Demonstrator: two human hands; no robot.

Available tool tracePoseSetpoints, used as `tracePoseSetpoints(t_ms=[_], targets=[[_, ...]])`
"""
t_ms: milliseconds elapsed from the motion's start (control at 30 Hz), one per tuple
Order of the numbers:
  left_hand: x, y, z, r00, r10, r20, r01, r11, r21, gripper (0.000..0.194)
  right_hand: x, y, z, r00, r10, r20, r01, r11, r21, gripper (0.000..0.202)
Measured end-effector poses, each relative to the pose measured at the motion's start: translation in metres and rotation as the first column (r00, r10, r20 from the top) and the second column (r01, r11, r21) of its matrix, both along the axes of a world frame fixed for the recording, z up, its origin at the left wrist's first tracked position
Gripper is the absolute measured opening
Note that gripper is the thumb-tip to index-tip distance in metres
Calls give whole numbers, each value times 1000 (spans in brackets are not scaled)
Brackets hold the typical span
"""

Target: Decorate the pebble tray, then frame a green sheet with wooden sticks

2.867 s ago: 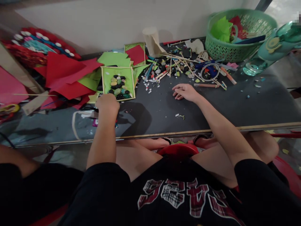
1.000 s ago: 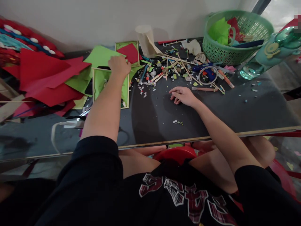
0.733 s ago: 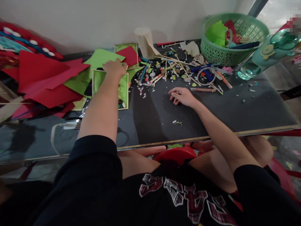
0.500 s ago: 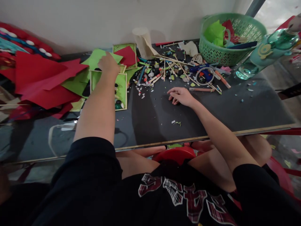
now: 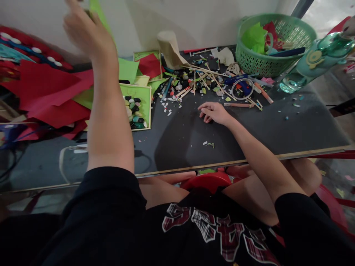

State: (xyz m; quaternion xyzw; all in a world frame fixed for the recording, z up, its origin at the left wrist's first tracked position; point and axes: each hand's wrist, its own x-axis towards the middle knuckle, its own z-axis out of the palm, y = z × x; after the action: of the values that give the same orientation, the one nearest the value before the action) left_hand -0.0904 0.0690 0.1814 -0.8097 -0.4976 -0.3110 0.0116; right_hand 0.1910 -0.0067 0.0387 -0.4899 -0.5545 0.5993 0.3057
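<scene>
"Up goes the left hand (image 5: 88, 35) to the upper left of the frame, and a green sheet (image 5: 97, 6) rises with it."

"Gripped?"

"Pinched in the fingers, it seems, though blur hides exactly how. The sheet slants down to their right, its long edge running toward the wrist."

"And the right hand (image 5: 217, 113)?"

"Right of centre on the tabletop (image 5: 177, 138), fingers loosely curled, nothing visible in them, well apart from the sheet. The tray of pebbles (image 5: 144, 99) sits between, just beside the left forearm (image 5: 109, 122)."
</scene>
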Motion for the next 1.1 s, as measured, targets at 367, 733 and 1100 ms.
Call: tracePoseSetpoints(t_ms=[367, 733, 1100], targets=[[82, -103, -99, 854, -403, -328, 322, 906, -275, 43, 28, 22, -10, 941, -214, -264, 261, 953, 157, 69], [104, -128, -165, 625, -752, -209, 742, 656, -141, 49, 63, 74, -56, 772, -495, -398, 635, 625, 454, 69], [102, -147, -158, 642, -743, 189, 723, 506, -470, 37, 70, 75, -51, 760, -649, -36, 580, 650, 491, 70]])
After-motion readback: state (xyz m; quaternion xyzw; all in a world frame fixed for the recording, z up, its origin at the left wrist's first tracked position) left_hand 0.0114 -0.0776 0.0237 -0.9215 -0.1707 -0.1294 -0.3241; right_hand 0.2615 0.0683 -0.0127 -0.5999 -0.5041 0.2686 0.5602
